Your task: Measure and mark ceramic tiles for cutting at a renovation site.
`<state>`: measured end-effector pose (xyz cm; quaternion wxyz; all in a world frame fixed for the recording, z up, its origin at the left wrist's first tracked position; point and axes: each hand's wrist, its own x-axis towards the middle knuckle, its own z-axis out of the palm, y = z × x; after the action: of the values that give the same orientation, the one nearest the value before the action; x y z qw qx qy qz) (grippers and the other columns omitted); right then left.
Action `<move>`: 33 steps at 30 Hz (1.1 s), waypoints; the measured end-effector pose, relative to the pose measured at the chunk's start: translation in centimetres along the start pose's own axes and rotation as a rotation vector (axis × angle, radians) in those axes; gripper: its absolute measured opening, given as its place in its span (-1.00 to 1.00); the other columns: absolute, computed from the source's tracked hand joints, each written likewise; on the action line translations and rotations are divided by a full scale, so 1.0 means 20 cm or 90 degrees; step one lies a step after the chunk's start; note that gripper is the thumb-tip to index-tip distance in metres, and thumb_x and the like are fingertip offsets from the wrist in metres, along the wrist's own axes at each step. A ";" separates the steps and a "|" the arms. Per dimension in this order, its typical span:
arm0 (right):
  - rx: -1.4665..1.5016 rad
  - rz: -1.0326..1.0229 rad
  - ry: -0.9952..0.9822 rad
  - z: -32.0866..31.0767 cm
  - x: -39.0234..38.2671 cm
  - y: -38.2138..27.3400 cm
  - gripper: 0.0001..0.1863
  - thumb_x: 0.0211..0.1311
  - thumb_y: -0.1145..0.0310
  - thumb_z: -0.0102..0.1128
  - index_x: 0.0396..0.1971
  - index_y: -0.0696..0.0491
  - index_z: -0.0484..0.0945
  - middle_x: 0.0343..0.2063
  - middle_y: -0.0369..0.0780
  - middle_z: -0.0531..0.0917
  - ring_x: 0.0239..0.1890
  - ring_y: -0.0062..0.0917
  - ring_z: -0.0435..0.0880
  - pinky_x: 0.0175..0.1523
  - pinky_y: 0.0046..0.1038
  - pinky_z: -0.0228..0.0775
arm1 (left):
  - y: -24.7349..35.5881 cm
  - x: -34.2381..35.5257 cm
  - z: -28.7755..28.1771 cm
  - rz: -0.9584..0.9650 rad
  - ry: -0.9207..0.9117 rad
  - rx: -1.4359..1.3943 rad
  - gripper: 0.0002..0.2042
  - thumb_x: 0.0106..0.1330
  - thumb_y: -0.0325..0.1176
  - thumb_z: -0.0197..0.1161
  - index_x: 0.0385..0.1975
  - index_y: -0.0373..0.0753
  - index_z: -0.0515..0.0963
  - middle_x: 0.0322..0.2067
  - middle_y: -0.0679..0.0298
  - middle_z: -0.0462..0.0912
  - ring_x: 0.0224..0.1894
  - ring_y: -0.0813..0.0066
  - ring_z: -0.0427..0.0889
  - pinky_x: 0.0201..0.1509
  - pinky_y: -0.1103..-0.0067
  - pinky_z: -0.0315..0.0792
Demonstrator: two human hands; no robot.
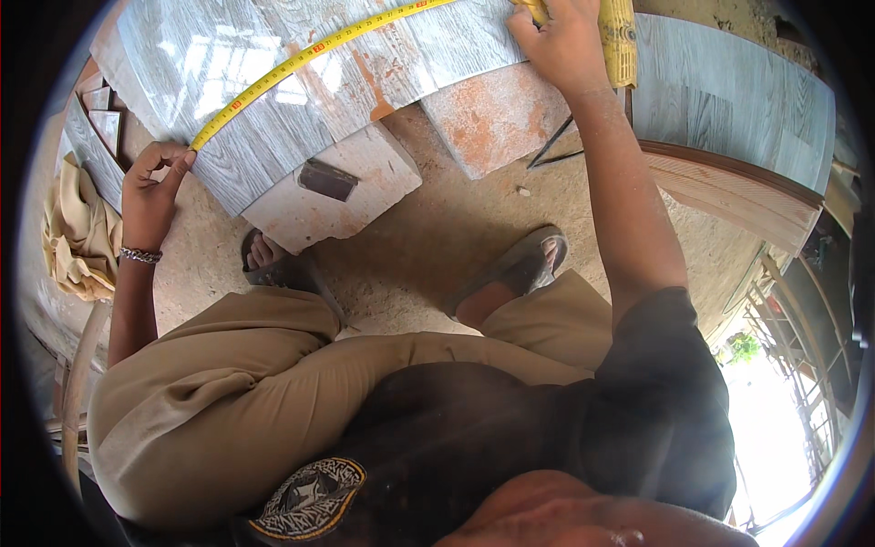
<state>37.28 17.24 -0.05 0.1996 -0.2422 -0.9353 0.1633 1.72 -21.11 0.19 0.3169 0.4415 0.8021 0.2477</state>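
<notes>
A yellow tape measure (319,47) is drawn out across a glossy grey wood-patterned tile (264,150). My left hand (159,182) pinches the tape's end at the tile's near left edge. At the far right end of the tape, my right hand (561,41) is closed around its yellow case, only partly visible at the top rim. The tile lies on pale blocks, one a dusty block (374,173) under its near edge and another reddish-stained block (492,123) farther right. Reddish smears mark the tile's surface.
A small dark rectangular piece (328,180) rests on the near block. Beyond my right wrist stands a yellow slotted object (620,46). Stacked grey tiles (729,118) lie at the right. A crumpled tan cloth (82,228) is at the left. My sandalled feet (519,260) are on the dusty floor.
</notes>
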 end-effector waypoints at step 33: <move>0.494 0.132 -0.230 0.12 -0.07 -1.48 -0.32 0.18 0.09 0.49 0.15 0.11 0.36 0.04 -0.01 0.42 0.12 -0.09 0.48 0.15 -0.18 0.45 | 0.38 -0.22 -0.09 -0.390 -0.284 -0.945 -0.36 0.52 0.11 0.11 0.37 -0.28 0.28 0.07 0.08 0.64 0.15 0.23 0.65 0.00 0.36 0.67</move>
<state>25.81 -8.64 9.33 0.0915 -0.2097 -0.7952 0.5615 6.42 -21.46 7.82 0.7306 -0.0815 0.4331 0.5216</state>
